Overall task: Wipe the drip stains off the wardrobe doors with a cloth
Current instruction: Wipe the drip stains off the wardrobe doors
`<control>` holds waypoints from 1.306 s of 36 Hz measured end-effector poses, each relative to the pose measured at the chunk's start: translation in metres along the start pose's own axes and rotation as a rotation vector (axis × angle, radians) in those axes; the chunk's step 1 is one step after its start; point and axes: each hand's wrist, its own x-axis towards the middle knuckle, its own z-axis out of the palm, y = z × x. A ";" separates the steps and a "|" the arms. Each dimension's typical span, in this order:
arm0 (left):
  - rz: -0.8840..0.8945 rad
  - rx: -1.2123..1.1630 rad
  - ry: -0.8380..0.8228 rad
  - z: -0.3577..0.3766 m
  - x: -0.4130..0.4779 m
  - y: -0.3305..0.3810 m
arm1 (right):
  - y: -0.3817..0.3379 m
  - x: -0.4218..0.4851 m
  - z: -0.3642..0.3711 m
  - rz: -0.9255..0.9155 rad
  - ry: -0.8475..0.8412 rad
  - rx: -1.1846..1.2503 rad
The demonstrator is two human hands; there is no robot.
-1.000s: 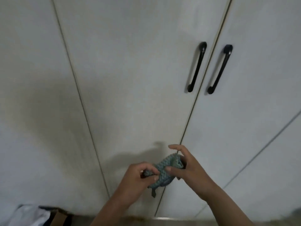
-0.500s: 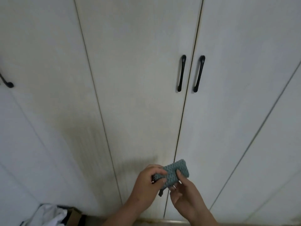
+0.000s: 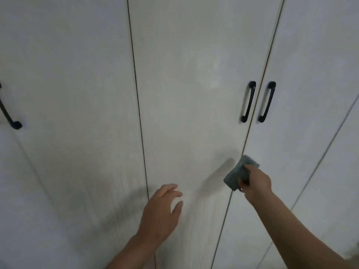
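Observation:
White wardrobe doors (image 3: 190, 94) fill the view. Faint yellowish drip streaks (image 3: 206, 212) run down the lower part of the middle door. A folded teal cloth (image 3: 236, 172) lies against the seam between the middle door and the door to its right, below the handles. My right hand (image 3: 254, 179) grips the cloth, fingers curled over its lower edge. My left hand (image 3: 163, 210) hovers close to the middle door, lower left of the cloth, fingers spread and relaxed, holding nothing.
Two black bar handles (image 3: 247, 101) (image 3: 267, 101) flank the seam above the cloth. Another black handle (image 3: 9, 115) shows at the far left edge. More door seams run down at left (image 3: 138, 105) and right (image 3: 322, 158).
Both hands held the cloth together low down before. Now my left hand has let go and my right hand has raised the cloth to the door seam. The view has tilted upward.

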 end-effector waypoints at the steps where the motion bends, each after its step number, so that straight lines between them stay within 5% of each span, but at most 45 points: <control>1: 0.064 0.096 0.088 -0.017 0.010 -0.011 | -0.008 0.002 0.012 -0.093 0.059 0.007; 6: 0.205 0.540 0.311 -0.097 0.068 -0.053 | -0.025 0.008 0.062 -0.565 0.358 -0.067; 14: 0.190 0.721 0.295 -0.150 0.126 -0.067 | 0.024 -0.006 0.143 -0.810 0.449 -0.281; 17: 0.163 0.735 0.267 -0.150 0.132 -0.074 | 0.077 -0.018 0.159 -1.142 0.282 -0.478; 22: 0.114 0.746 0.206 -0.145 0.129 -0.096 | 0.128 0.002 0.130 -1.802 -0.263 -1.063; 25: 0.112 0.764 0.222 -0.144 0.129 -0.104 | 0.112 0.011 0.123 -1.996 -0.474 -1.290; 27: 0.120 0.761 0.261 -0.143 0.129 -0.106 | 0.088 0.001 0.132 -2.026 -0.460 -1.230; 34: 0.136 0.771 0.350 -0.120 0.112 -0.118 | 0.003 -0.050 0.198 -1.833 0.028 -0.647; 40: 0.136 0.834 0.328 -0.087 0.077 -0.145 | 0.086 -0.038 0.195 -1.912 -0.095 -0.777; 44: 0.139 0.822 0.296 -0.068 0.052 -0.161 | 0.174 0.004 0.154 -2.028 -0.380 -1.038; 47: 0.154 0.801 0.237 -0.055 0.028 -0.172 | 0.226 0.035 0.120 -1.924 -0.648 -1.242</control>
